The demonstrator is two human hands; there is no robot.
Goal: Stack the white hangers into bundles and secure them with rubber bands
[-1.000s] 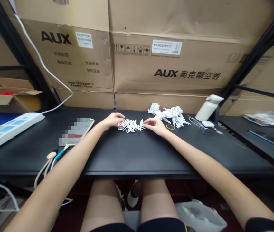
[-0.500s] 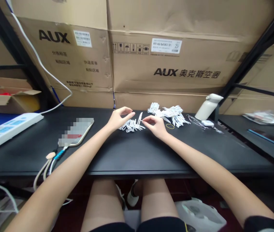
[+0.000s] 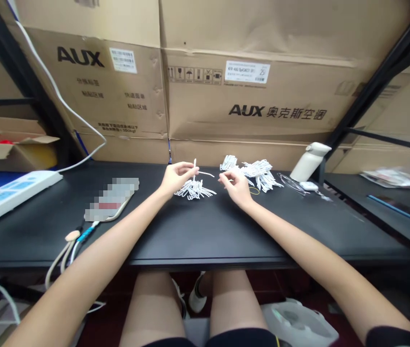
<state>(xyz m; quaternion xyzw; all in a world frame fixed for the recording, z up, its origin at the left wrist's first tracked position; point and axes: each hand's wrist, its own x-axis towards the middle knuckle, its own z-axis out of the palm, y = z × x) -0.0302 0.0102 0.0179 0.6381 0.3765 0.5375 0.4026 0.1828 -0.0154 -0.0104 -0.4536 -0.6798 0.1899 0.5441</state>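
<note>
Thin white strips, some bent into hooks, lie in a loose heap (image 3: 195,190) on the black table. Above this heap, the thumb and forefinger of my left hand (image 3: 176,179) pinch a white strip (image 3: 206,173). One white piece stands upright at those fingertips and another stretches rightward; whether they are one bent strip I cannot tell. My right hand (image 3: 236,187) is a little to the right, its thumb and forefinger tips drawn close together. Anything between them is too small to make out. Behind it lies a larger pile of white strips (image 3: 260,169).
A yellow rubber band (image 3: 254,191) lies beside my right hand. Farther right are a white bottle (image 3: 309,163) and a small white case (image 3: 309,186). On the left are a phone (image 3: 114,200) with a cable and a power strip (image 3: 17,193). Cardboard boxes (image 3: 205,96) stand behind the table.
The upright strip has gone from beside my right fingertips to my left fingertips, where a second white length now points right. My right fingers have drawn slightly right, away from the strip.
</note>
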